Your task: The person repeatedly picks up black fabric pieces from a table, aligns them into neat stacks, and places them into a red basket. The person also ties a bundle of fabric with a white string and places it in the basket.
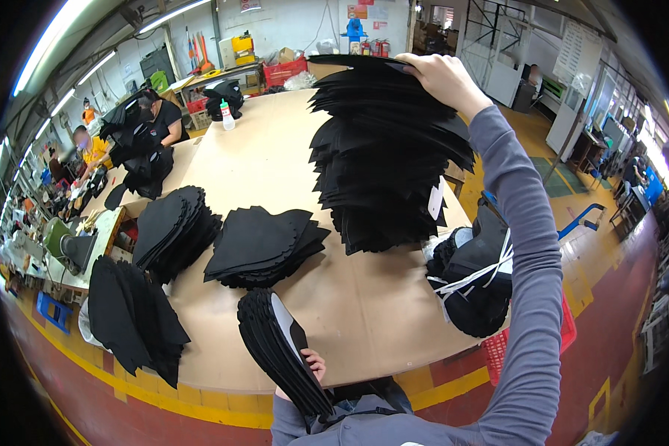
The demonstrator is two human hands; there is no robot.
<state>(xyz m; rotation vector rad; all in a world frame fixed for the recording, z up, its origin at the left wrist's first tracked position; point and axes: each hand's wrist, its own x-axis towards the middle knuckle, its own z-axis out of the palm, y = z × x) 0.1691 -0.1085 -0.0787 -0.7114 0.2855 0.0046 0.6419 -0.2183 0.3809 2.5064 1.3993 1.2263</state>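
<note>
My left hand (314,363) is closed round the lower end of a bundle of black cut pieces (275,346), held upright against my body at the table's near edge; a pale patch shows on its outer face. With arm stretched far forward, my right hand (440,79) grips the edge of the top piece on a tall stack of black cut pieces (390,152). This stack is layered and uneven, with a white tag (435,199) on its right side. The tips of my right fingers are partly hidden behind the piece.
Lower piles of black pieces lie on the tan table (349,312), including a middle pile (264,241). At right sits a bundle tied with white string (472,279), above a red basket (496,353). A white bottle (227,117) stands far left, near co-workers (167,119).
</note>
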